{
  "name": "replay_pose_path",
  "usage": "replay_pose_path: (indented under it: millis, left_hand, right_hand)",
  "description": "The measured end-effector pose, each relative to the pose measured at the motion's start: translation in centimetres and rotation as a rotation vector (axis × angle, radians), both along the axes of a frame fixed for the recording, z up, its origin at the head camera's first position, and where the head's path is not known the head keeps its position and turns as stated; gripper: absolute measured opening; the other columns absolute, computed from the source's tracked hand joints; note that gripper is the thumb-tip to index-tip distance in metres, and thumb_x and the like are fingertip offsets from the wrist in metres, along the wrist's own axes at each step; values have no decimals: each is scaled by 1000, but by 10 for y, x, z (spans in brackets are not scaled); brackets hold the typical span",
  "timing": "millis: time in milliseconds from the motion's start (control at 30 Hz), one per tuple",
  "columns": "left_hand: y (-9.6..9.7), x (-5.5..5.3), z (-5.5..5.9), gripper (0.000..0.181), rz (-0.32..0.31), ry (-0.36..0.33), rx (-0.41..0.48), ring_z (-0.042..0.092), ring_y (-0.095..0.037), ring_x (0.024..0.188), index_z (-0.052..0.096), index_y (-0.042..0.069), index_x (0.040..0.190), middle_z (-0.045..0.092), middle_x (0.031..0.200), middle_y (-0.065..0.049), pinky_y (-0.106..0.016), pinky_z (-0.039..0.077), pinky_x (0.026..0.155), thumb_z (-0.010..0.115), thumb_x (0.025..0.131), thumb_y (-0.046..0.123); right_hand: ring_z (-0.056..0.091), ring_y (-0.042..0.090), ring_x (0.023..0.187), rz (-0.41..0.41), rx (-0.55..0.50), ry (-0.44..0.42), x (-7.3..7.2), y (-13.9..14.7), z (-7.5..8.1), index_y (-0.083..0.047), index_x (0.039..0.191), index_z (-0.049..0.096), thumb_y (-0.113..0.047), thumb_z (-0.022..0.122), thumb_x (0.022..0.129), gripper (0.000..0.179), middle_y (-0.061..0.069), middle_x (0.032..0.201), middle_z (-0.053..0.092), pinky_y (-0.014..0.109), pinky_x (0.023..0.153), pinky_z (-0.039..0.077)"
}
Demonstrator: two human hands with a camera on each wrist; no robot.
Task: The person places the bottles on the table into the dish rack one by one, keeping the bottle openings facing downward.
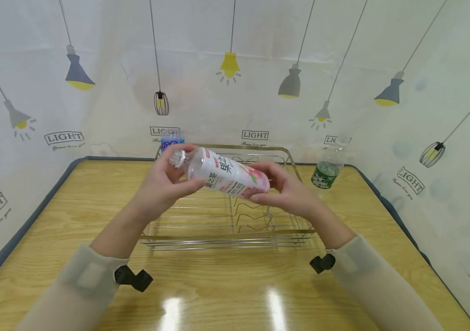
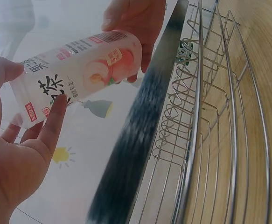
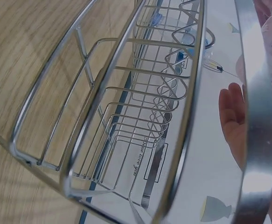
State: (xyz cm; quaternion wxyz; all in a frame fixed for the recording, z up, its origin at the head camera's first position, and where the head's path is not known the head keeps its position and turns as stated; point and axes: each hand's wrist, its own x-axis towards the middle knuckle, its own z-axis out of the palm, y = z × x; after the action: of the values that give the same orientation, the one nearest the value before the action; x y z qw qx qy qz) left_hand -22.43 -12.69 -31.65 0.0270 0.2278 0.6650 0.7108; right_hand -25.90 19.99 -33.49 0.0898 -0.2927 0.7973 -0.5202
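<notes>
A clear drink bottle (image 1: 231, 174) with a white and pink peach label is held tilted above the wire dish rack (image 1: 226, 237), its white cap to the left. My left hand (image 1: 161, 184) grips the cap end, thumb in front and fingers behind. At the base, my right hand (image 1: 290, 191) holds the bottle between thumb and fingers. The left wrist view shows the label's peaches, with the left hand (image 2: 21, 163) at one end and the right hand (image 2: 142, 21) at the other. In the right wrist view a rack bar partly covers the right hand (image 3: 233, 123).
A blue-labelled bottle (image 1: 172, 139) stands behind the rack's back left corner. To the right of the rack, a green-labelled bottle (image 1: 326, 172) stands on the wooden table (image 1: 235, 285). A curtain printed with lamps (image 1: 201, 87) surrounds the table's back and sides.
</notes>
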Motion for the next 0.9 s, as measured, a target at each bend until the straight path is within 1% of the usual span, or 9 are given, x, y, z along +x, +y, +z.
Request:
replay_pose_path:
  millis: [100,233,333,467,567,600,667,767,900]
  left_hand:
    - [-4,1,-1,70,3,-34,-5,65,-19,135,42,12,154,46,159,-13,-27,64,95,71,95,-12]
    - [-6,1,-2,72,-16,-36,-3,67,-20,133,41,13,155,43,161,-13,-30,64,96,71,94,-13]
    - [-9,0,-3,72,-28,1,-3,68,-22,128,42,12,155,43,157,-10,-29,65,94,71,95,-14]
    - [-15,-2,1,75,21,84,-37,62,-24,133,45,10,158,50,152,-9,-28,62,101,72,94,-15]
    - [-18,-1,9,75,87,169,-175,58,-23,140,50,13,160,58,150,-7,-33,57,113,80,94,-5]
    - [-19,-1,12,73,101,205,-244,58,-24,141,52,14,159,59,150,-6,-37,54,117,83,94,-1]
    - [-18,-1,17,70,124,288,-414,58,-24,139,59,18,156,61,150,-3,-45,53,118,90,93,13]
    - [-12,-1,26,69,102,417,-620,57,-27,139,65,21,152,61,151,-2,-57,53,114,94,90,24]
    - [-5,0,34,65,54,534,-789,62,-31,134,69,18,149,63,151,-6,-56,58,103,94,90,27]
  right_hand:
    - [63,32,127,3,-16,-5,0,1,-1,-15,158,52,-9,83,96,70,12,153,55,34,98,61]
    - [64,32,126,6,-48,4,-1,1,-1,-12,157,52,-3,80,97,67,13,152,55,33,96,62]
    - [64,32,124,0,-64,24,-1,2,0,-10,157,52,-2,80,97,66,14,152,55,33,95,63]
    - [63,31,119,-21,-57,48,-1,4,2,-10,156,53,-2,82,96,67,14,150,54,31,93,61]
    - [62,32,118,-29,-46,48,-1,5,3,-11,156,53,-1,82,95,68,14,149,55,31,92,61]
    - [62,32,118,-30,-41,48,-1,5,3,-11,156,53,-1,82,95,68,14,148,55,31,92,61]
    - [62,32,118,-31,-33,51,-1,5,4,-11,155,53,-2,82,95,68,14,148,55,32,92,61]
    - [63,32,119,-33,-18,67,0,4,6,-11,155,54,-3,83,95,67,13,147,56,33,94,61]
    - [63,32,120,-29,-3,86,1,0,8,-13,154,55,-6,84,95,66,12,146,56,34,96,61]
